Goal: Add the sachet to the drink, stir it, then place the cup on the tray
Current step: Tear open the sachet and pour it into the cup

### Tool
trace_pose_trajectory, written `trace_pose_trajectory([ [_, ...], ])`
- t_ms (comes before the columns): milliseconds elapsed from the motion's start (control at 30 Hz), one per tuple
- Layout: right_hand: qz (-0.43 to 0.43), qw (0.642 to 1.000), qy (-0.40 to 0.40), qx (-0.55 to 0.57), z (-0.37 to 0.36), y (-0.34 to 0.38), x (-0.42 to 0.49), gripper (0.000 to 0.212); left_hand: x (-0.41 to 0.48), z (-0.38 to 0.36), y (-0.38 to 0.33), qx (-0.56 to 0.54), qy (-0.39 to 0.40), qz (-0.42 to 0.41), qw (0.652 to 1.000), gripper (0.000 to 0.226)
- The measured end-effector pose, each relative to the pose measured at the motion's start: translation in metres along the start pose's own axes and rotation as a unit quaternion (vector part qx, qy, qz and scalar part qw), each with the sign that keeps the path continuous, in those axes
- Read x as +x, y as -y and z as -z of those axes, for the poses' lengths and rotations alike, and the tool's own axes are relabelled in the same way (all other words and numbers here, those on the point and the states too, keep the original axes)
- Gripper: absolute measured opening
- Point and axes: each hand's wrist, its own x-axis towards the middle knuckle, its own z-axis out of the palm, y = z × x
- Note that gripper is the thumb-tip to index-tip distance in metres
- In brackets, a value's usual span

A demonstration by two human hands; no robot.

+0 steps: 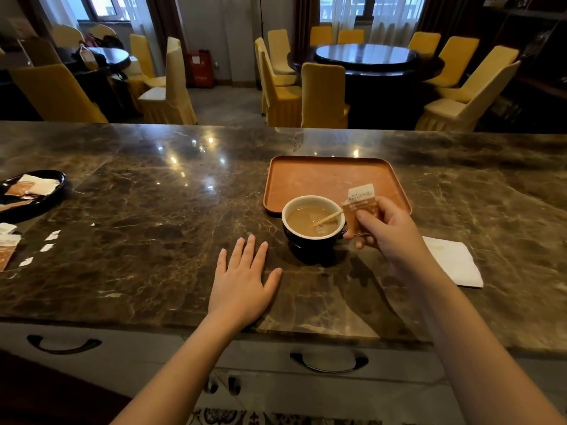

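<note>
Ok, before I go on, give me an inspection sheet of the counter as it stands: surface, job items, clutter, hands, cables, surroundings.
Surface: dark marble counter, glossy, with light reflections.
Job's things: cup of milky drink on the counter, just in front of the orange tray, not on it; stir stick leaning in the cup; sachet held beside the rim.
Clutter: black dish with sachets far left; torn paper scraps; white napkin at right.
Hands: left hand flat on the counter, empty; right hand pinching the sachet.
Cables: nothing seen.
Surroundings: yellow-covered chairs, round dark tables, curtained windows behind.
</note>
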Motion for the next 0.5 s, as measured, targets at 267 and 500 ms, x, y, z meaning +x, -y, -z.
trace_pose_trajectory([
  [267, 0.059, 0.971, 0.023, -0.229, -0.001, 0.004, 0.029, 0.008, -0.001, 0.002, -0.001, -0.003, -0.008, 0.004, 1.000, 0.071],
  [500, 0.132, 0.932, 0.037, -0.334, -0.007, 0.004, 0.038, 0.002, -0.002, 0.004, -0.002, -0.011, -0.009, 0.003, 1.000, 0.069],
])
